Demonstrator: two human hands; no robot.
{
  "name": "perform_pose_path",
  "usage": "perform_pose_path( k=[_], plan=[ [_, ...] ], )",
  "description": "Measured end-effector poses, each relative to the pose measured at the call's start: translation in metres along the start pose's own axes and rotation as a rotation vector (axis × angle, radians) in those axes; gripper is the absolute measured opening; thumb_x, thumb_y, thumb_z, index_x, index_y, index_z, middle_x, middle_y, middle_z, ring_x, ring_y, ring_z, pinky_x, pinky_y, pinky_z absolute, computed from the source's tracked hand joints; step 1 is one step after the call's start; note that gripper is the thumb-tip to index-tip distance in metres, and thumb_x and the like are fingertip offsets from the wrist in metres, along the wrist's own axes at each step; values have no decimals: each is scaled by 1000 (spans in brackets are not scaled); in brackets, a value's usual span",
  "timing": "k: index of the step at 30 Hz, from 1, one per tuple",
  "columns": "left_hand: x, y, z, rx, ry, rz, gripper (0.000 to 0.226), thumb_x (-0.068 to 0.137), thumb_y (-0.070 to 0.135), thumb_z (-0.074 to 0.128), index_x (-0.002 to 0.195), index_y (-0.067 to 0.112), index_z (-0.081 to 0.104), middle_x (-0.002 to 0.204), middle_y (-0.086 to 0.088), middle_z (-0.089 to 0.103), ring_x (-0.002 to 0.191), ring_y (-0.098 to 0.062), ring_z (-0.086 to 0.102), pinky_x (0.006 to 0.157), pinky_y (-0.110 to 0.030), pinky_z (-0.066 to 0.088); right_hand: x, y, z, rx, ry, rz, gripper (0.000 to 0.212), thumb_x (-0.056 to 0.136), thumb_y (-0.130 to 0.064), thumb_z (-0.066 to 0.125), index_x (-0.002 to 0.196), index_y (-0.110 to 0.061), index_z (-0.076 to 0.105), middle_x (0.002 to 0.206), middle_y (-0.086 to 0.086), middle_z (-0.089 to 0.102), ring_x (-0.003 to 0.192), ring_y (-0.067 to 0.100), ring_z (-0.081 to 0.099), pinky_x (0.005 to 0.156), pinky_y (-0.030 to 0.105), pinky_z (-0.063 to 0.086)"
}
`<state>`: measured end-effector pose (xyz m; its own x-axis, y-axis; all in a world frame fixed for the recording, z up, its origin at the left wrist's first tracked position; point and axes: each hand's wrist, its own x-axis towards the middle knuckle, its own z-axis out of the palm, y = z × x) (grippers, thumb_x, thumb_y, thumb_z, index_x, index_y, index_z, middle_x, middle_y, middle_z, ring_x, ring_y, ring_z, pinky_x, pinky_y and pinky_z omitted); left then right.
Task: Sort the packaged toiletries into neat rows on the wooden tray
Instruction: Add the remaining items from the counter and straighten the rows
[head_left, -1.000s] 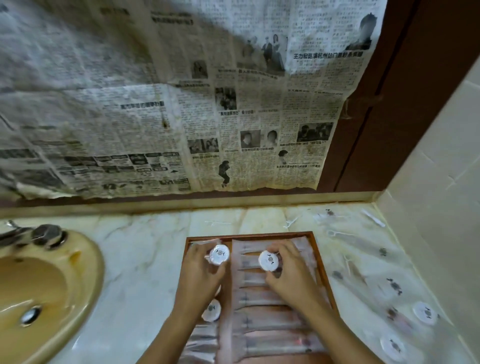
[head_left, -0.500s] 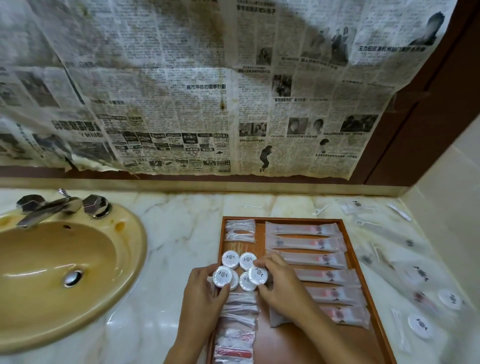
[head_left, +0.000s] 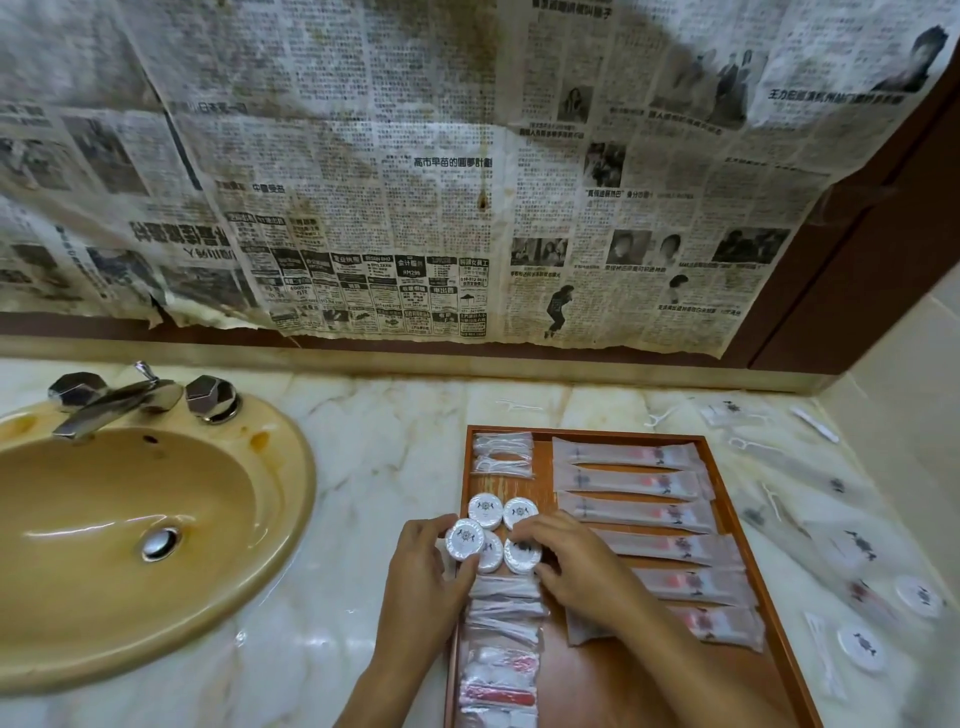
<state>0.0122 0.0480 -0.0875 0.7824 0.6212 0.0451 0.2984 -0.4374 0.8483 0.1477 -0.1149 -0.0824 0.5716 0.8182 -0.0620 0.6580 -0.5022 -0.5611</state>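
A wooden tray (head_left: 737, 514) lies on the marble counter right of the sink. Its right side holds a column of long toothbrush packets (head_left: 631, 483). Two floss packets (head_left: 503, 453) lie at its top left, with small sachets (head_left: 501, 649) stacked lower left. Two round white soaps (head_left: 503, 512) sit side by side. Just below them my left hand (head_left: 423, 582) grips a round soap (head_left: 464, 539) tilted over another, and my right hand (head_left: 576, 558) holds a round soap (head_left: 521, 555) by its edge.
Loose packets, floss picks and round soaps (head_left: 860, 647) are scattered on the counter right of the tray, up to the tiled side wall. A tan sink (head_left: 130, 525) with a chrome tap (head_left: 124, 397) is at the left. Newspaper covers the back wall.
The view has drawn back and shifted. Both hands, each with a round soap, came down from the tray's top to the spot just below the two placed soaps.
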Motion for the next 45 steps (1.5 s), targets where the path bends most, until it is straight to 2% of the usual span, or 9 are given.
perform_pose_path(
  k=[6, 11, 15, 19, 23, 26, 30, 36, 45],
  plan=[
    [4, -5, -1, 1, -21, 9, 41, 80, 24, 77, 118, 30, 62, 106, 16, 54, 86, 3, 55, 71, -8, 43, -1, 4, 1, -17, -17, -29, 49, 90, -7, 54, 126, -38, 59, 123, -25, 55, 117, -9, 40, 101, 16, 37],
    [11, -6, -1, 15, -37, 14, 41, 81, 28, 76, 119, 31, 61, 106, 17, 53, 83, -1, 56, 72, -10, 43, -3, -3, -2, 24, 32, -14, 50, 91, -2, 51, 126, -36, 62, 124, -28, 52, 115, -13, 40, 98, 3, 27],
    [17, -3, 0, 36, -59, 14, 41, 83, 31, 75, 121, 32, 59, 108, 18, 51, 87, -3, 57, 74, -11, 44, -4, -6, 0, 79, 28, 10, 51, 90, -2, 50, 125, -37, 61, 129, -24, 56, 120, -7, 48, 105, 16, 38],
    [25, -1, 2, 75, -79, 26, 43, 84, 33, 74, 124, 27, 59, 112, 11, 53, 93, -7, 59, 80, -19, 49, -4, -8, 2, 94, 31, 11, 52, 88, -3, 49, 124, -38, 61, 128, -25, 57, 119, -8, 48, 104, 17, 39],
    [35, 3, 4, 103, -89, 48, 40, 85, 32, 72, 123, 26, 60, 113, 10, 53, 95, -3, 56, 79, -14, 42, -7, -9, 8, 64, 187, 91, 32, 95, -19, 55, 121, -35, 62, 117, -23, 58, 111, -3, 51, 98, 22, 43],
    [44, 8, 6, 168, -97, 60, 37, 87, 31, 70, 122, 26, 60, 114, 8, 54, 97, -8, 58, 76, -14, 37, -6, -9, 9, 138, 263, 244, 34, 89, -28, 67, 122, -32, 62, 107, -19, 60, 102, 0, 54, 92, 24, 49],
    [52, 11, 10, 241, -131, 70, 38, 87, 35, 68, 123, 26, 58, 117, 7, 53, 97, -11, 60, 74, -17, 40, -2, -14, 11, 112, 196, 302, 39, 82, -35, 73, 119, -33, 61, 106, -17, 59, 101, 3, 52, 90, 24, 48],
    [55, 6, 20, 319, -115, 68, 41, 84, 44, 69, 120, 29, 60, 113, 8, 52, 93, -15, 61, 78, -29, 52, 0, -15, 16, 86, 180, 307, 34, 82, -28, 73, 114, -32, 61, 111, -17, 58, 105, 4, 52, 92, 23, 47],
    [55, 1, 25, 379, -76, 63, 45, 82, 46, 71, 120, 27, 57, 117, 3, 51, 93, -20, 58, 82, -29, 48, -2, -17, 16, 98, 211, 281, 33, 85, -26, 70, 117, -28, 62, 113, -16, 58, 107, 2, 50, 93, 19, 43]
  ],
)
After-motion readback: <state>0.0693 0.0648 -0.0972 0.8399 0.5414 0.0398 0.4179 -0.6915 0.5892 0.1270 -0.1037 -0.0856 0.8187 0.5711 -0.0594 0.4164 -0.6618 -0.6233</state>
